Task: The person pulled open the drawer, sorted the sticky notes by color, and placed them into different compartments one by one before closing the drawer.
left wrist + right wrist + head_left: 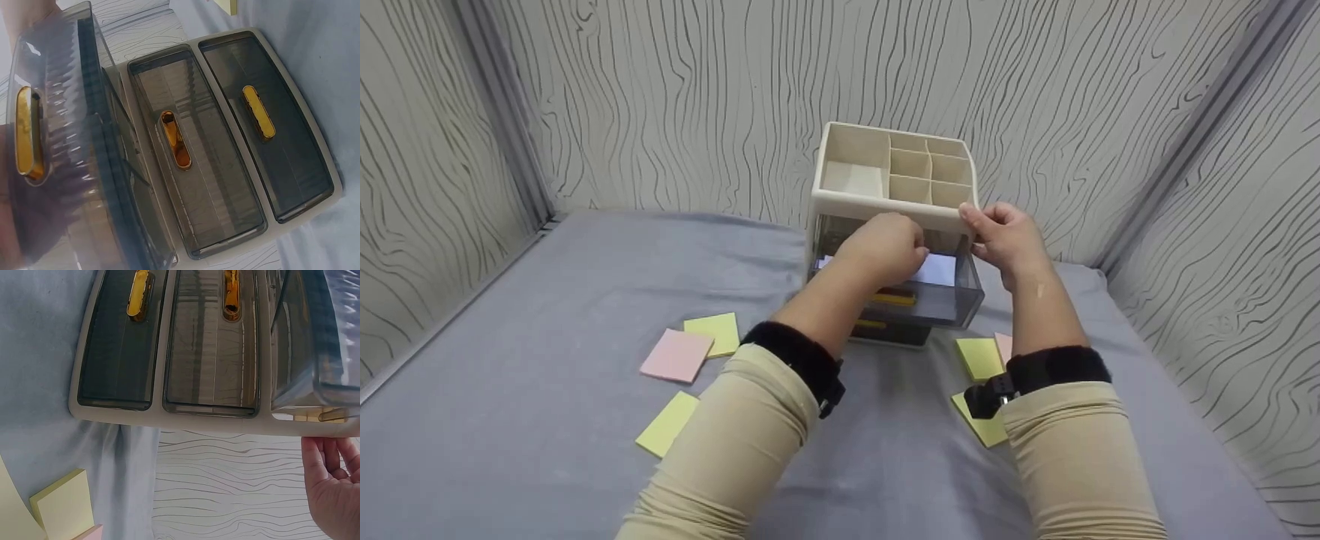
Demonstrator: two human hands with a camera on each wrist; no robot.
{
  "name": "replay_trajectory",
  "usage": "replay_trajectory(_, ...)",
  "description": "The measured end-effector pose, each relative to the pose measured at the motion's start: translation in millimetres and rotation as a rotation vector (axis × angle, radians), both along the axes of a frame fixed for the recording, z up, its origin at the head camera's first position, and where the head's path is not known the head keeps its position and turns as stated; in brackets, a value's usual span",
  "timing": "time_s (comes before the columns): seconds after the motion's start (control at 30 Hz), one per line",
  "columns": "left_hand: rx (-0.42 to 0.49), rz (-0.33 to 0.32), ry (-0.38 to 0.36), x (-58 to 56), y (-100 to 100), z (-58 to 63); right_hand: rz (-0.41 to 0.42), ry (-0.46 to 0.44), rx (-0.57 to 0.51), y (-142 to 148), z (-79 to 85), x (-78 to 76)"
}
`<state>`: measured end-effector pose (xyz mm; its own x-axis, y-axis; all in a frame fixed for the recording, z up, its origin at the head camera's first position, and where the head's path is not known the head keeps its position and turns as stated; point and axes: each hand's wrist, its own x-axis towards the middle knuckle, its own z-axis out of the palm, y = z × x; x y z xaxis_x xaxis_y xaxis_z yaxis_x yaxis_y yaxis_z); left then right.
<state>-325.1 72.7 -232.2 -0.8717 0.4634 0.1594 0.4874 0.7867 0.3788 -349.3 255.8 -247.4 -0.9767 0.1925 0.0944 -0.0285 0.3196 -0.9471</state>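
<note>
A cream desk organizer (894,204) with a divided top stands at the back, its clear top drawer (952,300) pulled out. My left hand (885,247) reaches into this drawer from above, fingers bent, beside a pale stack of paper (937,268) inside. What its fingertips hold, if anything, I cannot tell. Through the tinted plastic in the left wrist view, that hand looks blurred. With thumb on the front rim and fingers along the side, my right hand (1005,240) grips the organizer's upper right corner. Both lower drawers, one dark front (197,152) above another (267,126), are closed.
Left of the organizer lie a pink sticky-note pad (676,355) and yellow pads (667,424). More yellow pads (979,358) and a partly hidden pink one (1003,346) lie near the right forearm. A grey cloth (547,337) covers the table; patterned panels (675,97) rise behind it.
</note>
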Motion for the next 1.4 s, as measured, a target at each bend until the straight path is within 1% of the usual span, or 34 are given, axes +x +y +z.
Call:
replay_trajectory(0.23,-0.084,-0.029,-0.051,1.2,-5,-0.1,-0.005,-0.009,0.012,-1,-0.5,-1.6)
replay_trajectory(0.3,-0.097,-0.042,-0.051,1.2,-6,0.1,0.000,-0.011,0.004,-1,-0.4,-2.1)
replay_trajectory(0.4,-0.108,-0.061,-0.031,1.8,-7,1.0,-0.002,-0.009,0.001,-1,0.1,-1.9)
replay_trajectory(0.5,-0.099,-0.066,-0.009,3.2,-9,2.0,-0.002,-0.001,0.001,-1,0.8,-1.5)
replay_trajectory(0.7,-0.017,-0.074,0.048,7.2,-13,3.6,0.005,0.005,0.021,0,1.1,-1.1)
replay_trajectory(0.83,0.033,-0.098,0.115,10.5,-17,6.6,0.002,0.012,0.029,1,0.5,-0.7)
replay_trajectory(0.93,0.090,-0.118,0.161,13.3,-20,6.9,-0.002,0.015,0.031,2,-0.4,-0.5)
replay_trajectory(1.03,0.155,-0.131,0.194,16.8,-25,3.5,-0.001,0.012,0.034,2,-1.5,-1.5)
replay_trajectory(1.1,0.197,-0.143,0.230,20.3,-28,0.1,0.000,0.009,0.034,2,-2.0,-2.1)
replay_trajectory(1.17,0.237,-0.162,0.283,24.2,-31,-4.2,0.000,0.008,0.035,2,-2.3,-2.6)
replay_trajectory(1.27,0.275,-0.210,0.392,32.0,-33,-11.2,-0.001,0.008,0.036,2,-2.4,-3.0)
replay_trajectory(1.4,0.296,-0.266,0.507,42.7,-34,-21.3,0.000,0.007,0.024,1,-2.2,-3.5)
